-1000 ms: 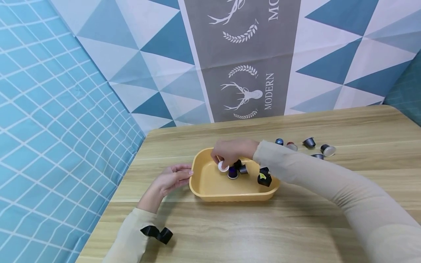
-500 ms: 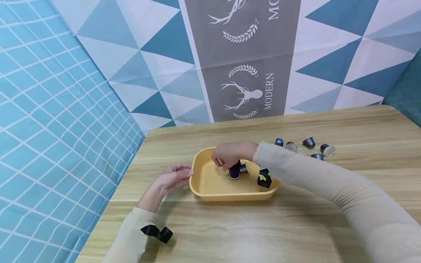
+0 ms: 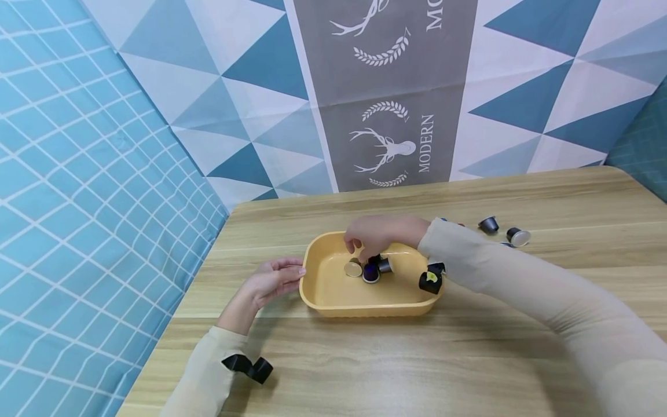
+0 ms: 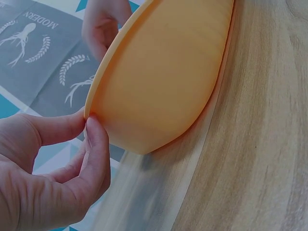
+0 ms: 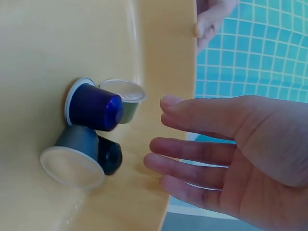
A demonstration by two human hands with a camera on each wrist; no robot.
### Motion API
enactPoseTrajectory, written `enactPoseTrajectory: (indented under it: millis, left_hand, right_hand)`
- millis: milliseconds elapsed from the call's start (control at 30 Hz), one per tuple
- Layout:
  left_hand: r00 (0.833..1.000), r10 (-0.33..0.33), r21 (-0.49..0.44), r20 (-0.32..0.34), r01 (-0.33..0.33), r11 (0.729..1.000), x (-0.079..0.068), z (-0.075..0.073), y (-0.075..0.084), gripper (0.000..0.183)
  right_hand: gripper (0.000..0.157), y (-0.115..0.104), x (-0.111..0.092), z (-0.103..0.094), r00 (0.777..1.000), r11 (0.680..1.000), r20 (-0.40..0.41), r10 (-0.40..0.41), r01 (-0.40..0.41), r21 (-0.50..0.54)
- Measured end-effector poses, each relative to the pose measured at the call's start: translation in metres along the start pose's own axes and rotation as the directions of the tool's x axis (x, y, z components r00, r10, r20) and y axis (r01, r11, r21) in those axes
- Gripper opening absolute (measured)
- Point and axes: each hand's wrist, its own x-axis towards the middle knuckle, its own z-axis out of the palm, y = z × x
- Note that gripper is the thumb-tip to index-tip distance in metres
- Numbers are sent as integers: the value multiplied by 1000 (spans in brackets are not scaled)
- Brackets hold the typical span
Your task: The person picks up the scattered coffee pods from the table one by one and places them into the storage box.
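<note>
A yellow tray (image 3: 333, 301) stands on the wooden table. My left hand (image 4: 57, 168) pinches its left rim between thumb and fingers. Inside lie several coffee capsules: a dark blue one (image 5: 94, 107), a green one (image 5: 128, 111) with its pale lid up, a grey one (image 5: 72, 166) on its side and a black one (image 5: 111, 156) partly behind it. Over the tray's far side hovers my right hand (image 3: 377, 234), its fingers apart from the capsules and holding nothing. In the right wrist view the fingers (image 5: 192, 166) are extended beside the group.
More capsules lie on the table to the right of the tray, among them a dark grey one (image 3: 488, 225) and a black one with a pale lid (image 3: 518, 237). My right sleeve (image 3: 500, 272) covers others there. A patterned cloth backdrop (image 3: 260, 116) hangs behind the table.
My right hand has let go of the green capsule, which rests in the tray beside the blue one, and has moved slightly up and right. The left hand keeps its place on the rim.
</note>
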Motion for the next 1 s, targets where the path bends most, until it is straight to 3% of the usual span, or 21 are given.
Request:
enactPoseTrajectory:
  millis: [433,733,1000]
  left_hand:
    - [1000,-2,-4,-6,2,1000,1,0,-1,45]
    - [1000,12,-23,8,-12,1000,1,-2,-2,44]
    - [1000,6,-38,8,-5,999,1,-2,-1,41]
  right_hand:
    - [20,11,-32,-5,995,998,-98,-33,38,50]
    - [19,18,-51,4,983,993,-175,-55,71,91]
    - [21,22,-74,13,970,989,-242,1,35,146]
